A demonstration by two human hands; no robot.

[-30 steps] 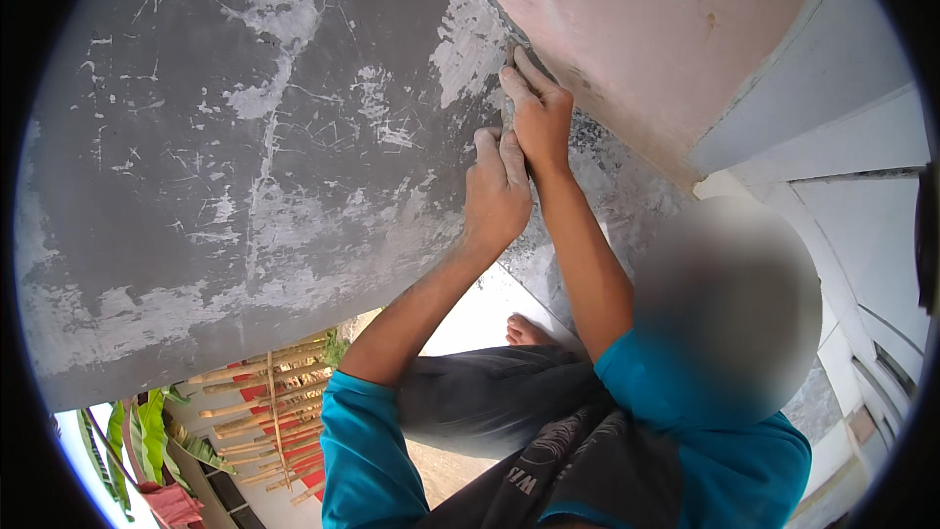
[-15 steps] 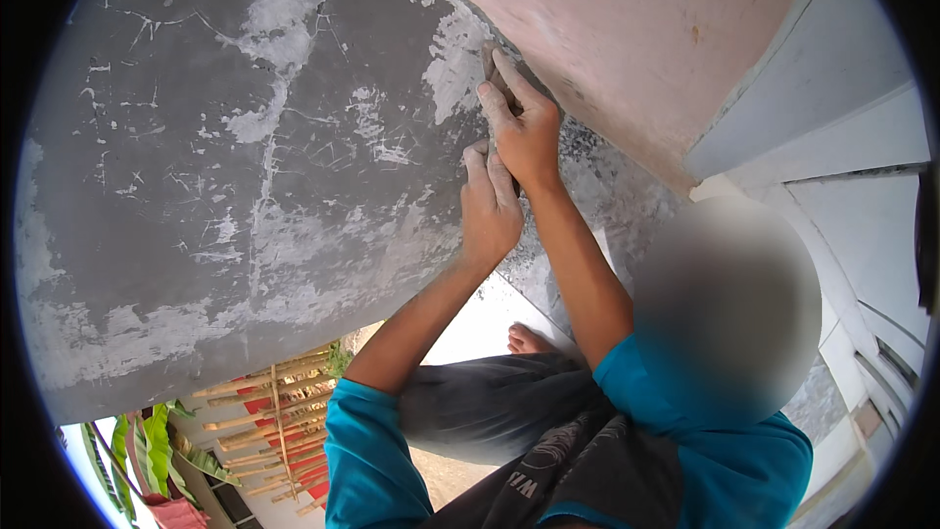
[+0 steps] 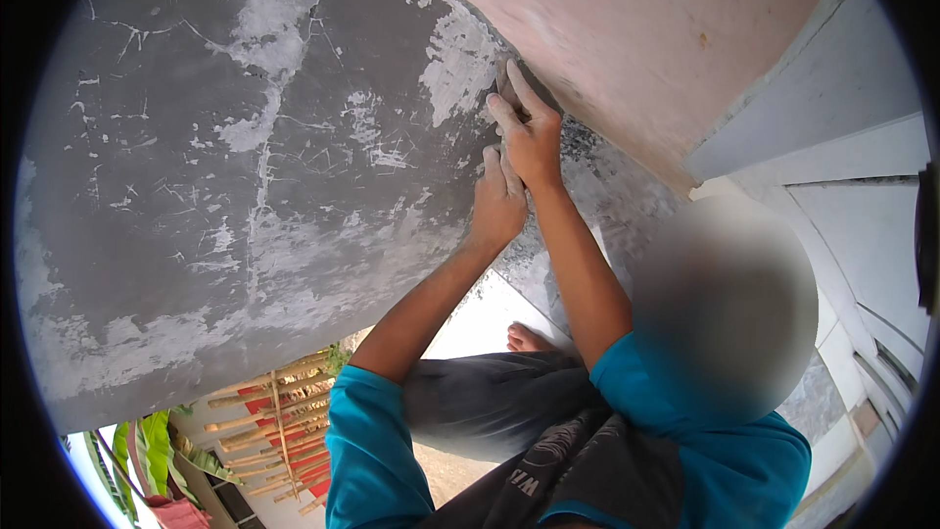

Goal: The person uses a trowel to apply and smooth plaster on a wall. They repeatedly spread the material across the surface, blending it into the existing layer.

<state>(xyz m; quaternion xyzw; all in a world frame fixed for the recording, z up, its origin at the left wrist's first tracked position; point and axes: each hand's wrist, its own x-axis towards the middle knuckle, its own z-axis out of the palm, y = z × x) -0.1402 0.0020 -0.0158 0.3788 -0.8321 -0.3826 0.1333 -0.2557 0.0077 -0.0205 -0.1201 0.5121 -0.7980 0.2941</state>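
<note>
Both my hands press up against the grey wall surface (image 3: 323, 186), close to where it meets the pink wall (image 3: 636, 29). My right hand (image 3: 534, 142) is the higher one, closed with its dusty fingers on a flat grey-brown piece (image 3: 504, 81); its kind is mostly hidden by the fingers. Just below and to the left, my left hand (image 3: 500, 204) has its fingertips at the lower part of this piece, touching or nearly touching my right hand. Pale scraped patches and scratches mark the grey surface around them.
A white panelled structure (image 3: 852, 206) stands at the right. Below lie a bare foot (image 3: 529, 338) and dark trousers (image 3: 499, 407). A bamboo slat fence (image 3: 279, 421) and green leaves (image 3: 152, 451) show at the lower left.
Both my hands have shifted slightly down and right along the wall's edge, still on the flat piece. The view has moved a little.
</note>
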